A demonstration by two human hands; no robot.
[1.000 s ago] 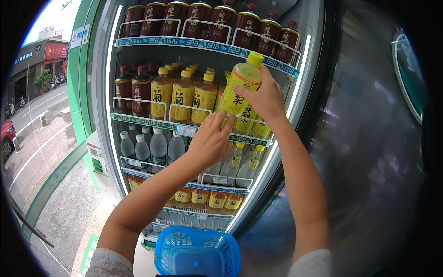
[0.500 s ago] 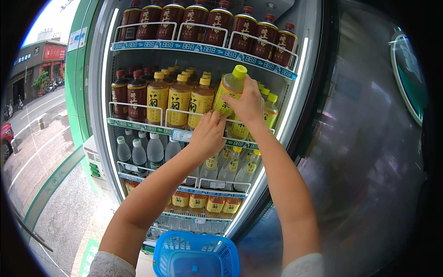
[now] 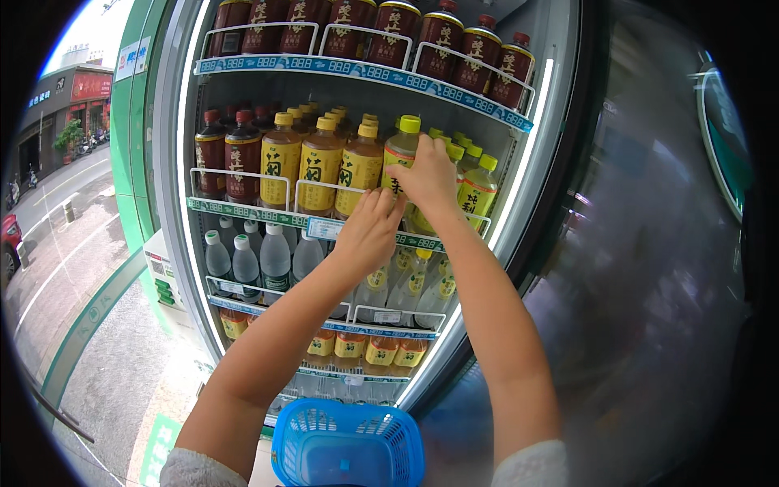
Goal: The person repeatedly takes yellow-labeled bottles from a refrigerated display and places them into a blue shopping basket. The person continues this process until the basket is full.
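On the fridge's second shelf, my right hand [image 3: 432, 180] is closed around the upper side of a pale green drink bottle [image 3: 401, 148] with a yellow-green cap. The bottle stands nearly upright, its lower part hidden behind my hands. My left hand [image 3: 369, 229] is at the shelf's front edge, just below and left of it, fingers bent and together by the white wire guard [image 3: 326, 185]. What its fingertips grip is hidden. Yellow-labelled bottles [image 3: 321, 162] stand left of the held bottle. More green bottles [image 3: 477, 188] stand to its right.
Dark red bottles [image 3: 350, 26] line the top shelf, and clear bottles [image 3: 274, 258] fill the shelf below my hands. A blue plastic basket [image 3: 349, 410] is below, between my forearms. The fridge's door frame [image 3: 560, 162] borders the right side. A street lies at far left.
My right hand has lowered the green bottle from a tilted position above the guard to nearly upright among the shelf's bottles. My left hand stays at the shelf edge; the view has shifted slightly.
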